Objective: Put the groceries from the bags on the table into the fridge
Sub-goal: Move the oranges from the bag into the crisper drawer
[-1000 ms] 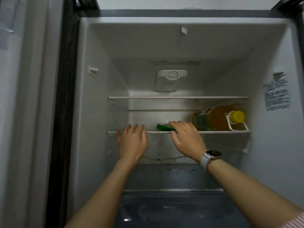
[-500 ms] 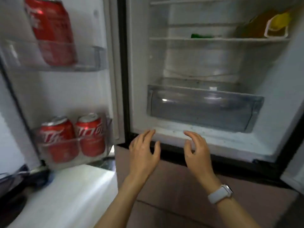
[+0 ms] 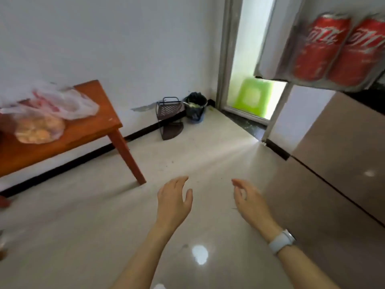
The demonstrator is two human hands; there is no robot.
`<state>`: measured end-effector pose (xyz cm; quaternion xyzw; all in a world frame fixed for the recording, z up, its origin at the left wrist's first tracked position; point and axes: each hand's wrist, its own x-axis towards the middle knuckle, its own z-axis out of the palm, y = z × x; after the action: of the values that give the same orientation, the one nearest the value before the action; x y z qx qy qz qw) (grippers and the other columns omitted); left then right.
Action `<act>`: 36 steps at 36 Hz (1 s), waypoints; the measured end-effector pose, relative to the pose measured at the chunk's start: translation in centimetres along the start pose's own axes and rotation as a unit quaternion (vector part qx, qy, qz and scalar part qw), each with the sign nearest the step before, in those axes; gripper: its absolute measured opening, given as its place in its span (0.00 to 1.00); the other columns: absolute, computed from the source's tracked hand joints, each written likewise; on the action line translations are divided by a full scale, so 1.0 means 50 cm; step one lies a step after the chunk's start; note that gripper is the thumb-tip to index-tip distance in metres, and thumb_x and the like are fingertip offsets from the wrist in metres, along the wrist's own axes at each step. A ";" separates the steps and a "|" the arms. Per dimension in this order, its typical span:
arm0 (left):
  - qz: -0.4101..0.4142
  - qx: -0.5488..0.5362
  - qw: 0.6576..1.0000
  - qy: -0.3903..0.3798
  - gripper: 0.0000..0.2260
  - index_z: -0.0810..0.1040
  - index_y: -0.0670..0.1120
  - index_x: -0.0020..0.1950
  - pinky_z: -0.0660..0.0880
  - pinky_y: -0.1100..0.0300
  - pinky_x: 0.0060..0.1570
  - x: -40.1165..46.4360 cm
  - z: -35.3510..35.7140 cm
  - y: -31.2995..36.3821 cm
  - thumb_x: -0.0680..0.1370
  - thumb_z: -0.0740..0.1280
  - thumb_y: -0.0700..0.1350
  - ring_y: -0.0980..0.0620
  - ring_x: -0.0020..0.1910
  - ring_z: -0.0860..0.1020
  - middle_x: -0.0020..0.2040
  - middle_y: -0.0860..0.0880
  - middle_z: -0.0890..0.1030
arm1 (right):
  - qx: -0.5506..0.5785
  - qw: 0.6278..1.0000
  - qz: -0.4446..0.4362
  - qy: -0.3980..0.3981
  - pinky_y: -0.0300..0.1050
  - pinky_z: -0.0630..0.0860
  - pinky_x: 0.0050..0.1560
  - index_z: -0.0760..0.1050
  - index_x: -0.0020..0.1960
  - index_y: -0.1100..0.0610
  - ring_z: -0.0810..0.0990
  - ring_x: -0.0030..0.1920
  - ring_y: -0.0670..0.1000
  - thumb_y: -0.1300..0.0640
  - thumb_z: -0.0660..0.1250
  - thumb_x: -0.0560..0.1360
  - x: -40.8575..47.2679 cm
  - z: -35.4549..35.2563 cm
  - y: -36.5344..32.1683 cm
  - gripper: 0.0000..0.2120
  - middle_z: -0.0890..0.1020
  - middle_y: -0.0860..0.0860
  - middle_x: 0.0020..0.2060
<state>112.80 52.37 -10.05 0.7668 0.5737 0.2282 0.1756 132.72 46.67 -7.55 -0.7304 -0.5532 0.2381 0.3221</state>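
A wooden table stands at the left against the wall. On it lie a clear plastic bag of round orange-brown food and a white plastic bag with red print. My left hand and my right hand hang empty over the floor in the lower middle, fingers relaxed, far from the bags. A white watch sits on my right wrist. The open fridge door at the upper right carries two red cola cans in its shelf. The fridge's lower body fills the right side.
A dark wire rack and a small bin with waste stand in the far corner. A doorway with a green stool opens beyond the fridge door. Pale glossy floor lies between me and the table.
My view has swung from the fridge's inside to the left, toward the table. Both hands left the fridge shelf and dropped low, empty.
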 end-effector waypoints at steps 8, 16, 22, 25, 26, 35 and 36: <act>-0.189 0.038 0.980 0.049 0.19 0.71 0.44 0.68 0.65 0.52 0.66 -0.058 -0.252 -0.393 0.78 0.61 0.48 0.47 0.66 0.71 0.67 0.46 0.74 | 0.042 0.983 -0.115 -0.135 0.43 0.70 0.62 0.72 0.63 0.59 0.75 0.60 0.52 0.60 0.58 0.78 0.072 0.386 -0.326 0.14 0.78 0.53 0.59; -0.307 -0.015 0.946 0.100 0.17 0.68 0.43 0.69 0.63 0.53 0.68 -0.050 -0.463 -0.646 0.80 0.60 0.44 0.47 0.67 0.68 0.68 0.46 0.71 | 0.043 0.954 -0.180 -0.235 0.33 0.67 0.56 0.75 0.60 0.57 0.77 0.57 0.50 0.61 0.59 0.78 0.129 0.649 -0.582 0.13 0.79 0.51 0.57; -0.335 -0.047 0.934 0.114 0.17 0.68 0.45 0.69 0.64 0.57 0.65 0.043 -0.501 -0.768 0.80 0.59 0.44 0.48 0.67 0.69 0.68 0.47 0.71 | 0.042 0.940 -0.198 -0.275 0.33 0.66 0.55 0.73 0.63 0.58 0.76 0.58 0.50 0.61 0.57 0.79 0.257 0.767 -0.680 0.14 0.77 0.52 0.59; -0.328 -0.044 0.935 0.124 0.17 0.69 0.45 0.68 0.62 0.60 0.65 0.119 -0.516 -0.836 0.80 0.60 0.44 0.50 0.67 0.68 0.68 0.48 0.71 | 0.047 0.939 -0.203 -0.275 0.36 0.69 0.54 0.72 0.63 0.57 0.76 0.55 0.49 0.61 0.57 0.79 0.348 0.835 -0.723 0.14 0.77 0.51 0.59; -0.323 -0.038 0.937 0.129 0.16 0.69 0.45 0.68 0.62 0.61 0.65 0.150 -0.523 -0.861 0.79 0.60 0.43 0.50 0.67 0.68 0.68 0.47 0.71 | 0.049 0.939 -0.207 -0.271 0.37 0.69 0.55 0.72 0.63 0.57 0.76 0.56 0.50 0.61 0.57 0.78 0.381 0.856 -0.740 0.14 0.77 0.51 0.58; -0.287 0.016 0.941 0.180 0.16 0.71 0.45 0.66 0.65 0.65 0.58 0.467 -0.632 -1.070 0.78 0.63 0.41 0.50 0.63 0.72 0.64 0.47 0.73 | 0.053 0.927 -0.281 -0.244 0.41 0.69 0.58 0.68 0.66 0.57 0.73 0.62 0.54 0.61 0.60 0.76 0.679 1.024 -0.938 0.18 0.75 0.54 0.61; -0.280 0.015 0.941 0.190 0.16 0.71 0.45 0.66 0.64 0.65 0.58 0.495 -0.644 -1.087 0.78 0.62 0.40 0.50 0.63 0.72 0.64 0.47 0.74 | 0.047 0.920 -0.300 -0.248 0.39 0.67 0.57 0.67 0.67 0.57 0.72 0.63 0.54 0.60 0.60 0.76 0.705 1.045 -0.966 0.19 0.74 0.54 0.63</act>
<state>57.44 91.57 -8.38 0.5197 0.7914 0.3028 0.1087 73.98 100.07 -7.30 -0.4317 -0.7970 0.3290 0.2648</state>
